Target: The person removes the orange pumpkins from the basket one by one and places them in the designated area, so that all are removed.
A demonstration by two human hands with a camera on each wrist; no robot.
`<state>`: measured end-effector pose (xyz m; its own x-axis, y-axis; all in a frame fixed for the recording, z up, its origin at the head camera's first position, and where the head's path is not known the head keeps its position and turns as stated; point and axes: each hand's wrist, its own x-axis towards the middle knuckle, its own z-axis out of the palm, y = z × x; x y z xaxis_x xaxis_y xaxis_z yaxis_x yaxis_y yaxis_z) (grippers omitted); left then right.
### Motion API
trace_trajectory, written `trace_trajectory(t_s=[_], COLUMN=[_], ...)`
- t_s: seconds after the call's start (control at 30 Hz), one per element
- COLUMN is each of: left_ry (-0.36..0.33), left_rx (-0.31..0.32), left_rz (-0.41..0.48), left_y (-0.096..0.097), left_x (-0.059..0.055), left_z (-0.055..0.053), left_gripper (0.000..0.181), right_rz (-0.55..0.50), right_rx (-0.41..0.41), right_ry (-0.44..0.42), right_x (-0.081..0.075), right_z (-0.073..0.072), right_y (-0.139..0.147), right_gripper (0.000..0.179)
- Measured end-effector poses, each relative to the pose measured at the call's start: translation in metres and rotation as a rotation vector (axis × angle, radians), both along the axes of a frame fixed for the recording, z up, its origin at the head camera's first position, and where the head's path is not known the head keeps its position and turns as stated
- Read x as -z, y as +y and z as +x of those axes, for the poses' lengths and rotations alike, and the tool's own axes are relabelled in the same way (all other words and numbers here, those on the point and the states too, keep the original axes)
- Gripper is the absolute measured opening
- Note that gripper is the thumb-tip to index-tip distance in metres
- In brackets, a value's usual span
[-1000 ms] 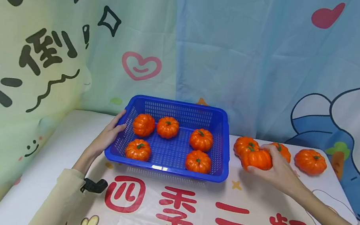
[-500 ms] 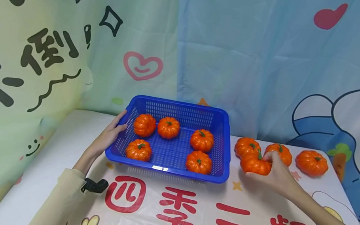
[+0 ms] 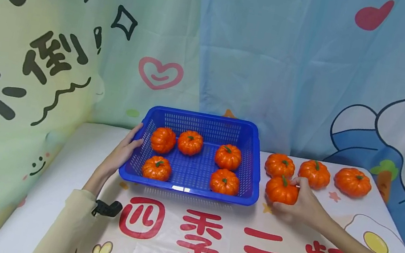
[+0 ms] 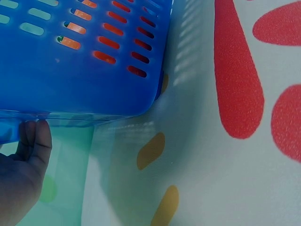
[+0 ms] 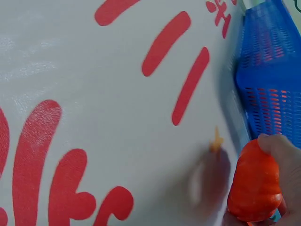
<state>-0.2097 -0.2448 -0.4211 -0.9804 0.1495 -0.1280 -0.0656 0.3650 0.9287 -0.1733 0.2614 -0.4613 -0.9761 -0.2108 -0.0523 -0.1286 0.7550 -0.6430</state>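
A small orange toy pumpkin point(image 3: 280, 190) is in my right hand point(image 3: 304, 204), gripped at its right side just right of the basket. In the right wrist view the thumb point(image 5: 278, 148) lies over the pumpkin point(image 5: 255, 183), and a shadow falls on the tabletop beside it. With my left hand point(image 3: 118, 154) I hold the left rim of a blue plastic basket point(image 3: 186, 190). The left wrist view shows those fingers point(image 4: 41, 141) curled at the rim. Several orange pumpkins with green stems lie inside, two at the right point(image 3: 228, 157) and others at the left point(image 3: 157, 168).
Three more pumpkins stand in a row at the back right: one near the basket point(image 3: 279, 165), a middle one point(image 3: 315, 173) and a flatter one point(image 3: 353, 183). The table wears a printed cloth point(image 3: 223, 238) with red characters. A patterned curtain point(image 3: 246, 62) hangs behind.
My right hand has brought its pumpkin slightly down toward me, away from the row behind, and turned it more upright. My left hand and the basket have stayed in place.
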Motion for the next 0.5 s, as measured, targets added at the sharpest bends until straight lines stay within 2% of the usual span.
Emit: trace_trajectory(t_s=[0.3, 0.5], left_ry=[0.003, 0.005], left_rx=[0.001, 0.000], left_rz=[-0.002, 0.004], left_y=[0.000, -0.001], left_x=[0.000, 0.001], left_z=[0.000, -0.001], left_gripper=[0.060, 0.060], right_rz=[0.007, 0.015], right_rx=[-0.022, -0.022], right_ry=[0.093, 0.123], right_x=[0.009, 0.014], right_z=[0.001, -0.002], right_y=[-0.006, -0.006], right_gripper=[0.074, 0.076])
